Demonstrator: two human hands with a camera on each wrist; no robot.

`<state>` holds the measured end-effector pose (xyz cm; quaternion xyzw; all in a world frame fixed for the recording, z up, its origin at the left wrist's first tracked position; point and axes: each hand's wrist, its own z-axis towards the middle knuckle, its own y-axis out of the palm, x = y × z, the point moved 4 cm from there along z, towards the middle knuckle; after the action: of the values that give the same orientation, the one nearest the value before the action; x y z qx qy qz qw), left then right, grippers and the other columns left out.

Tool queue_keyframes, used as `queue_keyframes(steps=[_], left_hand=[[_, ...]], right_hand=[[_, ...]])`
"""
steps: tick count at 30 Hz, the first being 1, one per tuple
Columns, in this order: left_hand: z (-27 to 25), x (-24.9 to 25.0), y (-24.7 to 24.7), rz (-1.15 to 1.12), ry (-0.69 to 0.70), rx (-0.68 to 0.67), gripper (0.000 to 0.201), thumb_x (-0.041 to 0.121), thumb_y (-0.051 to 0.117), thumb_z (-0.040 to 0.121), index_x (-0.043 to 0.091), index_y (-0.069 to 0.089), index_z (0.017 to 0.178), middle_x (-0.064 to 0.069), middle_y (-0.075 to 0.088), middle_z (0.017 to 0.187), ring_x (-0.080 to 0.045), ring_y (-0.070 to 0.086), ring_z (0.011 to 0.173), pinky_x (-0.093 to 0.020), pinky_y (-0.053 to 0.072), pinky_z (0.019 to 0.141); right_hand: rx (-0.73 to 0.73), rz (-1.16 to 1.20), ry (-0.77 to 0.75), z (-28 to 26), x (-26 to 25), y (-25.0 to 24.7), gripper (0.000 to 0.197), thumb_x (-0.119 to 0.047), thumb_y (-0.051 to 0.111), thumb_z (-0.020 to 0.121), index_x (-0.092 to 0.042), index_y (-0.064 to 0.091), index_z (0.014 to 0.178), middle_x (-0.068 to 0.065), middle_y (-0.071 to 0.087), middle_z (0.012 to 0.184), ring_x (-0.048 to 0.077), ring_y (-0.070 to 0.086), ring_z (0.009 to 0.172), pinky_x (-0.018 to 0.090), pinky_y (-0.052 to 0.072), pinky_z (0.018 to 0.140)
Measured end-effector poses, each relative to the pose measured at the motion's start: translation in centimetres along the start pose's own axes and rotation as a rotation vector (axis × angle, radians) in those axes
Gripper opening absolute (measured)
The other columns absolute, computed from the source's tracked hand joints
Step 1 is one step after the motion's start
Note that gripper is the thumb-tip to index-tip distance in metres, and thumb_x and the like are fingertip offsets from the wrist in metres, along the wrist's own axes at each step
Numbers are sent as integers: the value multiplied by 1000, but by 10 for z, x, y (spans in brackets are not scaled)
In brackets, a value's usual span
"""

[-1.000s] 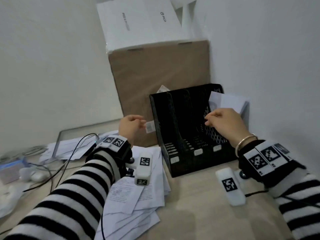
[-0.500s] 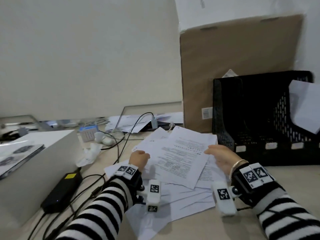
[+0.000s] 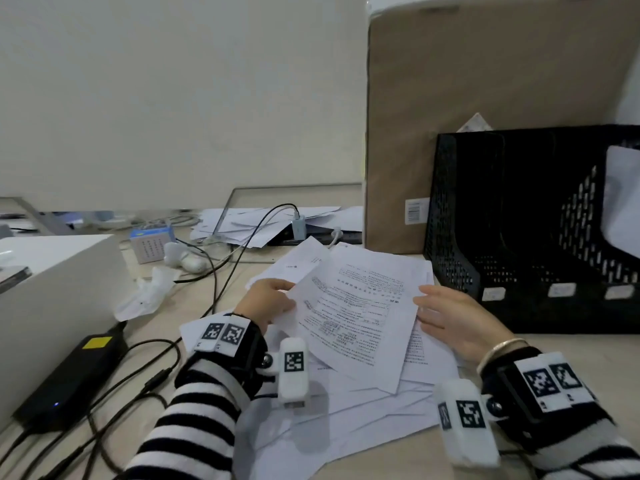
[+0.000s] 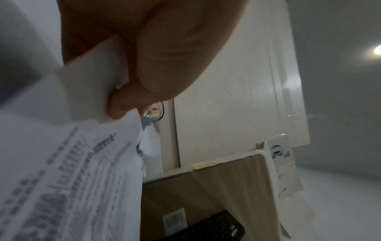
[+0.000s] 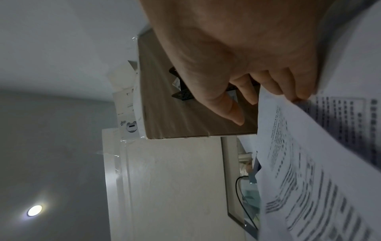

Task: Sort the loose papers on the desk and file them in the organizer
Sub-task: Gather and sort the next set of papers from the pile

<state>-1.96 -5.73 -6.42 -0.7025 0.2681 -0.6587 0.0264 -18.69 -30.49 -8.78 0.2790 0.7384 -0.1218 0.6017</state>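
A pile of loose white papers (image 3: pixel 349 407) lies on the desk in front of me. On top is a printed sheet (image 3: pixel 353 313), partly lifted. My left hand (image 3: pixel 268 301) pinches its left edge between thumb and fingers; the left wrist view shows that pinch on the printed sheet (image 4: pixel 68 171). My right hand (image 3: pixel 446 315) reaches to the sheet's right edge with fairly straight fingers. In the right wrist view its fingertips (image 5: pixel 299 96) touch the sheet (image 5: pixel 309 163) and the thumb is off it. The black mesh organizer (image 3: pixel 460 237) stands at the right, with a white paper (image 3: pixel 623 206) in its right compartment.
A tall brown cardboard box (image 3: pixel 485 98) stands behind the organizer. At the left are a white box (image 3: pixel 52 289), a black power adapter (image 3: pixel 74 374) with trailing cables (image 3: pixel 211 271), and a small blue-topped box (image 3: pixel 152 244). More papers (image 3: pixel 270 223) lie at the back.
Both hands came away from the organizer and down to the paper pile. The head view swung left with them. My left hand has taken hold of the top sheet's edge.
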Motion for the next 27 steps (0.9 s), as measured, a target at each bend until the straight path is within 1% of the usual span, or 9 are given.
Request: queue_keyframes(steps=[3, 6, 9, 12, 14, 18, 20, 23, 27], left_hand=[[-5, 3, -6, -40, 97, -17, 37, -13, 42, 87, 6, 69, 105, -11, 68, 83, -22, 59, 69, -27, 47, 61], [-8, 1, -14, -143, 98, -72, 35, -15, 45, 90, 7, 67, 105, -15, 70, 88, -26, 63, 74, -31, 53, 66], [-10, -4, -24, -316, 36, -167, 34, -15, 46, 91, 8, 68, 104, -11, 75, 82, -24, 71, 68, -32, 59, 62], [-14, -7, -30, -431, 6, -281, 35, -15, 45, 92, 9, 67, 106, -13, 75, 84, -24, 73, 66, -33, 60, 56], [-15, -6, -32, -495, -5, -303, 31, -8, 49, 93, 11, 66, 109, -14, 75, 89, -25, 73, 69, -34, 59, 55], [-8, -8, -31, -831, -54, -162, 21, 25, 55, 96, 9, 62, 107, -7, 68, 96, -17, 69, 72, -25, 58, 56], [-3, -10, -29, -985, -109, -174, 38, 40, 59, 91, 9, 54, 112, -12, 67, 110, -22, 71, 84, -30, 60, 62], [-5, -11, -15, -869, -225, -306, 72, 52, 66, 75, 12, 42, 130, -18, 63, 119, -33, 68, 97, -45, 55, 73], [-21, -4, 23, -755, -248, -482, 94, 56, 66, 65, 6, 34, 138, -21, 62, 125, -36, 66, 105, -44, 57, 75]], right_hand=[[68, 9, -20, -2, -2, -6, 18, -3, 63, 87, -14, 56, 100, 9, 67, 98, 22, 64, 91, 27, 46, 67], [101, -55, -33, -3, -3, -12, 12, -10, 70, 83, -14, 60, 89, 1, 64, 77, 11, 53, 60, 20, 32, 42], [99, -26, -13, -6, -6, -14, 13, -11, 69, 84, -5, 66, 95, 6, 66, 79, 7, 40, 43, 16, 18, 33], [64, 40, 10, -9, -10, -10, 5, -2, 66, 84, -5, 62, 86, 2, 62, 62, 2, 42, 34, 13, 17, 28], [75, 57, -3, -11, -13, -7, 11, 3, 64, 84, -6, 59, 81, -2, 63, 53, 1, 50, 34, 12, 23, 27], [132, 221, -121, -16, -23, -3, 12, 4, 61, 86, -5, 58, 80, 2, 68, 61, 4, 64, 47, 10, 37, 34], [115, 336, -171, -20, -26, 0, 10, 3, 60, 88, -2, 55, 80, 9, 68, 67, 9, 70, 56, 10, 45, 41], [41, 445, -246, -26, -30, 10, 12, 2, 56, 91, -3, 54, 79, 13, 68, 70, 17, 74, 70, 13, 53, 51], [-38, 504, -311, -33, -33, 25, 13, 0, 52, 94, -1, 57, 106, 15, 68, 92, 23, 74, 83, 15, 56, 57]])
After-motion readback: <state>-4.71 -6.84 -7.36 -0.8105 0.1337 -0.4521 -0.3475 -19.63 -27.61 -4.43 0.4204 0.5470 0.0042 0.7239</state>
